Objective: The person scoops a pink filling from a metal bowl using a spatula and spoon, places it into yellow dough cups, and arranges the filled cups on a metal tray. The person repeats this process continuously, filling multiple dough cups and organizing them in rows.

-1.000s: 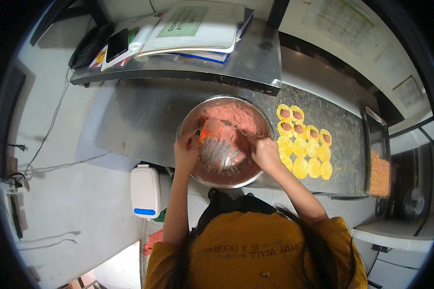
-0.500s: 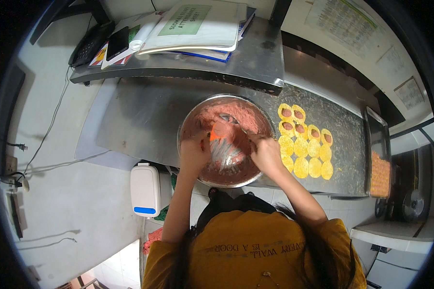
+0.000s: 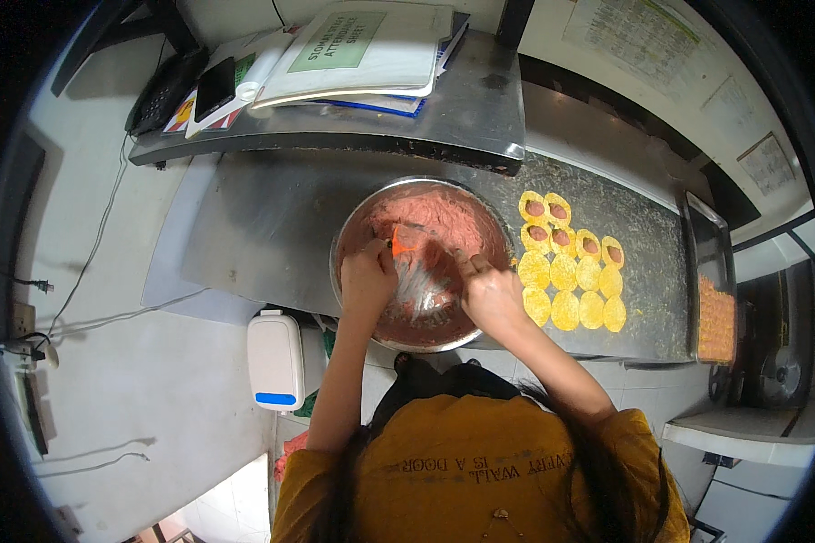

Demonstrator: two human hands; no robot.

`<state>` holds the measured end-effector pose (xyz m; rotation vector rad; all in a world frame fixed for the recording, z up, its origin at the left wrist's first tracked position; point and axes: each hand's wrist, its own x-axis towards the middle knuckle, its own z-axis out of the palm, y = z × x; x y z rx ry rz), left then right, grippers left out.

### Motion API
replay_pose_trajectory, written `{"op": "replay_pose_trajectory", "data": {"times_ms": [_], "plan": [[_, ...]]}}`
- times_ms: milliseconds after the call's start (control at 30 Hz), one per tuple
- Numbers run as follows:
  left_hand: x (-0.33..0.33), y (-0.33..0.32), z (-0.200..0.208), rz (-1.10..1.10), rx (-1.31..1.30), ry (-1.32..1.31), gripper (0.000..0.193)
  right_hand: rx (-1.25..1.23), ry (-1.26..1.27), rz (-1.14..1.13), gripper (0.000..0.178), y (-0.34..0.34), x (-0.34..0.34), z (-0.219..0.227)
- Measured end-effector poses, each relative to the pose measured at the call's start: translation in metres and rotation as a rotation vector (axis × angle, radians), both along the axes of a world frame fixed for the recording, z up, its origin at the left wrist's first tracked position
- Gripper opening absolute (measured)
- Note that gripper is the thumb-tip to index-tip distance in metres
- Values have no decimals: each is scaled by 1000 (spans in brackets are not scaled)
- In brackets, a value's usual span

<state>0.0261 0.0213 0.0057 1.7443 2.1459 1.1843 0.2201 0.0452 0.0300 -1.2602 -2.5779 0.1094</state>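
Observation:
A wide steel bowl (image 3: 503,222) holds soft pink minced filling (image 3: 439,210), heaped at the far side, with bare smeared metal showing near the middle. Over the bowl's left half, my left hand (image 3: 368,279) is closed, its fingers against a flat orange tool (image 3: 405,238) that looks like a scraper. My right hand (image 3: 491,294) is over the right rim, fingers bent together and pointing into the bowl; what they pinch is hidden. To the right of the bowl lie several round yellow wrappers (image 3: 564,309) in rows, the farther ones topped with dabs of pink filling (image 3: 561,237).
A steel shelf (image 3: 480,118) overhangs the table's back, bearing folders (image 3: 353,50), a black phone (image 3: 215,86) and a desk telephone (image 3: 165,90). At the right end stands a tray (image 3: 717,317) of orange-brown pieces. A white lidded bin (image 3: 275,357) stands below left.
The fingers of my right hand have shifted slightly left and down within the bowl. The dark metal piece seen in the filling is now less visible. My left hand stays at the orange tool.

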Motion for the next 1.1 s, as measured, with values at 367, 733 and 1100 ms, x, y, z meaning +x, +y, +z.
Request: {"op": "replay_pose_trajectory", "data": {"times_ms": [367,733,1100], "plan": [[3,-5,10,-151,-44,268,7,-96,286,141,37,32,21,-27],[32,-4,-13,-80,30,48,12,-1076,968,-195,18,21,62,-30],[20,-4,6,94,-43,-55,17,141,489,-589,29,-8,162,24]]}}
